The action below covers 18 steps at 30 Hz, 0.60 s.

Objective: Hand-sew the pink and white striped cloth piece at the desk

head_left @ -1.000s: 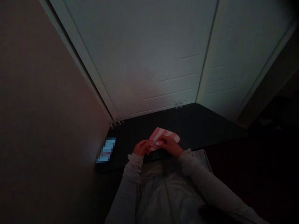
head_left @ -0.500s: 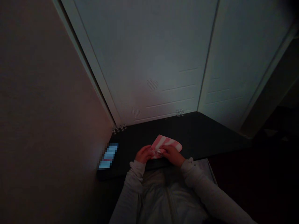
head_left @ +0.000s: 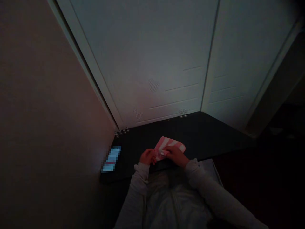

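A flat pink-and-white striped piece [head_left: 168,141], perhaps cloth, lies over the dark tabletop in front of me. Its far left edge is straight and its right end is rounded. My right hand [head_left: 176,156] covers its near side, with thumb and fingers closed on it. A small pale spot shows by those fingertips, too blurred to name. At the near left edge of the piece, my left hand [head_left: 147,156] has its fingers curled in and closed on the edge, as far as the dim light shows.
The dark tabletop [head_left: 197,133] meets a pale panelled door [head_left: 143,57] at the back. A lit phone [head_left: 111,159], pixelated, lies at the left by the wall [head_left: 47,127]. Small clear objects [head_left: 183,113] stand along the back edge, more [head_left: 121,131] in the left corner.
My left hand has turned slightly and its fingers are curled more, showing beside the striped piece's edge. My right hand keeps its hold almost unmoved. The view has shifted a little.
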### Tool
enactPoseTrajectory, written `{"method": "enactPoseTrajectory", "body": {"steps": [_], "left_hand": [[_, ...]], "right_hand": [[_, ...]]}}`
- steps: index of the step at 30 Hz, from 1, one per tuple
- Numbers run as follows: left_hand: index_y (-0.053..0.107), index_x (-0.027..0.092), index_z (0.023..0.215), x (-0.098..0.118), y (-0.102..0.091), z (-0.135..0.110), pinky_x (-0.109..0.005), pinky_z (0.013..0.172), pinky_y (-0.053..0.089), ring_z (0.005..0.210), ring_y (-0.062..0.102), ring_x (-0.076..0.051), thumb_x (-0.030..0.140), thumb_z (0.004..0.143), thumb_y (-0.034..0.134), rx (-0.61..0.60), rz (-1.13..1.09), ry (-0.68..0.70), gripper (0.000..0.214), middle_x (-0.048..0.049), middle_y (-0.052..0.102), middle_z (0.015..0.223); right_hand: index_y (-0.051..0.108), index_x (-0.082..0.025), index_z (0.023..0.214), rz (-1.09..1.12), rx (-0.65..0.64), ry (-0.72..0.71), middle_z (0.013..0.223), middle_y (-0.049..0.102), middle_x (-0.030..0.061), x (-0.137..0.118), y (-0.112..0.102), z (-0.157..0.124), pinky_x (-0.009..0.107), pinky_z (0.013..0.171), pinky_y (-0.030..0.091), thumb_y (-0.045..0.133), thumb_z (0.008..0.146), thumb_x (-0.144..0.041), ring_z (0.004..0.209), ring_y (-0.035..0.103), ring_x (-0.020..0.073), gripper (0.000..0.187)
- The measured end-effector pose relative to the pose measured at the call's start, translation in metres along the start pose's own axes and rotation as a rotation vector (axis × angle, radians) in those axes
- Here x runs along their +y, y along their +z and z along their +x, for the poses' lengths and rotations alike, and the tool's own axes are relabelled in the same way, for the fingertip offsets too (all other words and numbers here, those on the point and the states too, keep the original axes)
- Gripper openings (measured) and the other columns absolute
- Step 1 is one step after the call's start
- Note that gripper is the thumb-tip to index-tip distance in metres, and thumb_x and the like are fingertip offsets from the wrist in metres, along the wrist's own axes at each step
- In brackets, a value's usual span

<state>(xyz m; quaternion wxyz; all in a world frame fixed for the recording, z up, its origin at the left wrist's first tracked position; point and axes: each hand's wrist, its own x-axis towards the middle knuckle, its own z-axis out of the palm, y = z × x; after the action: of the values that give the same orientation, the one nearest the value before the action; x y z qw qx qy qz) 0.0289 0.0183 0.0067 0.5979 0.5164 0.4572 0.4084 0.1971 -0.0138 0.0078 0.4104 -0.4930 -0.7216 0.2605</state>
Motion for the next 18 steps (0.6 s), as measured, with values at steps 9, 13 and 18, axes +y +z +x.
{"method": "enactPoseTrajectory", "body": {"steps": [9,13,18], "left_hand": [[0.050,0.012,0.079,-0.0025,-0.0065,-0.0004,-0.020,0.037,0.038,0.042,0.051,-0.009,0.038,0.049,0.066,-0.057,-0.134,0.039,0.043,-0.0008,0.059,0.057],[0.050,0.012,0.077,-0.0025,-0.0059,-0.0001,-0.020,0.037,0.037,0.041,0.050,-0.009,0.038,0.049,0.066,-0.058,-0.150,0.036,0.041,-0.0005,0.059,0.055],[0.051,0.013,0.078,-0.0005,-0.0060,-0.0015,-0.021,0.038,0.037,0.041,0.050,-0.009,0.036,0.048,0.068,-0.071,-0.173,0.025,0.041,0.0006,0.057,0.051]], "right_hand": [[0.057,-0.014,0.068,-0.018,-0.004,0.007,0.064,0.057,0.0011,0.0006,-0.0001,-0.0008,0.021,0.055,0.034,0.047,0.072,-0.031,0.060,0.049,0.0114,0.020],[0.057,-0.014,0.066,-0.045,-0.006,0.021,0.061,0.056,0.0007,-0.0009,-0.0006,-0.0013,0.021,0.052,0.032,0.047,0.072,-0.032,0.057,0.047,0.0108,0.021],[0.057,-0.014,0.066,-0.048,-0.002,0.023,0.062,0.056,0.0012,-0.0016,-0.0007,-0.0014,0.022,0.054,0.033,0.047,0.071,-0.032,0.059,0.048,0.0113,0.021]]}}
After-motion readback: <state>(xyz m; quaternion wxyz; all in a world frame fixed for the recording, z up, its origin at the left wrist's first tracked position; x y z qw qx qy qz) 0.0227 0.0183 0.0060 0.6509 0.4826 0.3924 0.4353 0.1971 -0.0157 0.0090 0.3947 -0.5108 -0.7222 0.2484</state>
